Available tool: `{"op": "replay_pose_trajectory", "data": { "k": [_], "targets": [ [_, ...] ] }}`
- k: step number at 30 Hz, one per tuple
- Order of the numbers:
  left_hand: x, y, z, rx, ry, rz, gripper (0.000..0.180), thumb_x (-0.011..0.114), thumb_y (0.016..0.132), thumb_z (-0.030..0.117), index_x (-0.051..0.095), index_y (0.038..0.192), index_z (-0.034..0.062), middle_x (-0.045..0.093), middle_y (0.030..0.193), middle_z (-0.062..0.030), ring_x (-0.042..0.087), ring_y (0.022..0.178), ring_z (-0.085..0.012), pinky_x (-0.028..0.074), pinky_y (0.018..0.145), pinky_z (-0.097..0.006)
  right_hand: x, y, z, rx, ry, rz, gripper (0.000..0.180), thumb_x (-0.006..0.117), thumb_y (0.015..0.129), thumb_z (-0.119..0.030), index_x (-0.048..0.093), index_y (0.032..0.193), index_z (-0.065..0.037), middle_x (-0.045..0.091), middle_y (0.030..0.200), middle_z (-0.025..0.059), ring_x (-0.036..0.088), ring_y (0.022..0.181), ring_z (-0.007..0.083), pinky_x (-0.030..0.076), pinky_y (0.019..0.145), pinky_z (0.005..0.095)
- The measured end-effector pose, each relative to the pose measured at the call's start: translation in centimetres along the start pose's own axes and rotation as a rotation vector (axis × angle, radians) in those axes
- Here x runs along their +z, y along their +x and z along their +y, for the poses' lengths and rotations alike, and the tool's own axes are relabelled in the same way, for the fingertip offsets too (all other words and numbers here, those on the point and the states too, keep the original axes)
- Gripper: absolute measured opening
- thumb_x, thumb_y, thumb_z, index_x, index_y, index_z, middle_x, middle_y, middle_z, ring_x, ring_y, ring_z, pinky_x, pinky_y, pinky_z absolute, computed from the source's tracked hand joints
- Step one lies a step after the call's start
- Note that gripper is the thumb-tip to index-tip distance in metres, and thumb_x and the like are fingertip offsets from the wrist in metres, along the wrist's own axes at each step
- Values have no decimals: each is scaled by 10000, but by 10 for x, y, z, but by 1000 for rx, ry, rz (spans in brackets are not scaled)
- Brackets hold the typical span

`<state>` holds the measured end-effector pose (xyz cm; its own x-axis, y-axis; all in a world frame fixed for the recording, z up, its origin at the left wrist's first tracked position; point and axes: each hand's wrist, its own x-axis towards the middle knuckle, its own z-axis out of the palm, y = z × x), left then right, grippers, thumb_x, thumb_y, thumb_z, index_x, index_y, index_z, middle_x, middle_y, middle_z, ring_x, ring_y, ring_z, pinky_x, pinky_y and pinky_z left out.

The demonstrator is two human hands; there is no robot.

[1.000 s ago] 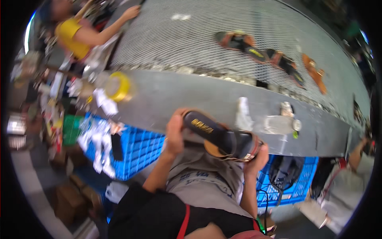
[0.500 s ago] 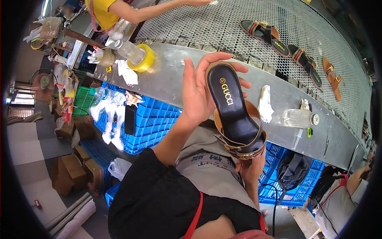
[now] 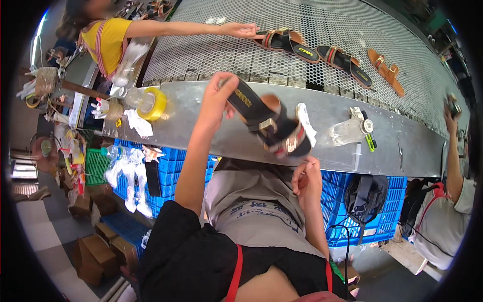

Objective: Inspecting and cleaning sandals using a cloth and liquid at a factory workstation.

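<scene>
My left hand (image 3: 220,98) grips the heel end of a black slide sandal (image 3: 251,108), with the thumb pressed over its edge. The sandal hangs tilted above the metal ledge, toe down to the right, and its striped strap with gold-coloured trim is smeared by motion. Just under the toe is my right hand (image 3: 308,180); its fingers are loosely bent and apart, one fingertip at or very near the toe. On the mesh beyond lie a black sandal (image 3: 289,44), another black sandal (image 3: 347,65) and a tan sandal (image 3: 386,73).
A person in yellow (image 3: 105,43) reaches across the mesh surface (image 3: 201,55) to the nearest black sandal. The metal ledge (image 3: 186,121) carries yellow tape (image 3: 152,104), a clear bottle (image 3: 349,132) and a white cloth (image 3: 306,123). Blue crates (image 3: 392,211) stand below; another person (image 3: 453,201) is at right.
The sandal has turned, its toe swinging down and right, strap side now showing. My left hand moved left. The person in yellow has stretched an arm to a sandal on the mesh.
</scene>
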<state>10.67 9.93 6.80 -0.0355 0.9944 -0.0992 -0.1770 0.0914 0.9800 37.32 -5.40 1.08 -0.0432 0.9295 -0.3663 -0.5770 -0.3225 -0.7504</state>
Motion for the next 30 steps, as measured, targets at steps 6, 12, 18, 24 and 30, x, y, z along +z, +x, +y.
{"op": "replay_pose_trajectory", "data": {
  "k": [6, 12, 18, 24, 30],
  "targets": [
    [18, 67, 14, 164, -168, 156, 284, 564, 989, 202, 438, 1140, -3, 669, 919, -159, 689, 647, -213, 581, 534, -301, -24, 4, -3, -38, -204, 83, 168, 505, 1026, -208, 532, 1130, -78, 553, 684, 30, 435, 465, 65, 300, 415, 196],
    [52, 115, 10, 89, -271, -86, 285, 550, 988, 183, 503, 1123, -64, 677, 964, -195, 697, 780, -220, 607, 710, -305, -39, -4, -3, -54, -240, 34, 110, 534, 1009, -168, 578, 1048, -75, 571, 693, 24, 443, 476, 56, 306, 429, 190],
    [73, 177, -7, 31, -1078, 17, 348, 527, 1001, 188, 506, 1196, -99, 627, 1111, -215, 629, 988, -271, 555, 828, -366, -47, -16, 1, -17, -272, 31, 113, 541, 1007, -170, 593, 1035, -74, 575, 698, 13, 457, 493, 47, 326, 443, 191],
    [163, 180, -37, -189, -296, -450, 602, 591, 933, 170, 346, 1441, -41, 615, 1190, -181, 661, 954, -243, 555, 748, -326, -64, -28, 11, 99, -322, 37, 127, 540, 1014, -185, 594, 1056, -78, 587, 734, -10, 496, 559, 36, 356, 487, 180],
    [221, 231, -84, -110, 251, -204, 555, 615, 914, 112, 374, 1391, -37, 637, 1103, -184, 704, 725, -206, 566, 565, -323, -73, -43, 19, 129, -366, -1, 129, 531, 1020, -169, 588, 1073, -66, 594, 746, -3, 507, 562, 44, 368, 490, 181]
  ]
}}
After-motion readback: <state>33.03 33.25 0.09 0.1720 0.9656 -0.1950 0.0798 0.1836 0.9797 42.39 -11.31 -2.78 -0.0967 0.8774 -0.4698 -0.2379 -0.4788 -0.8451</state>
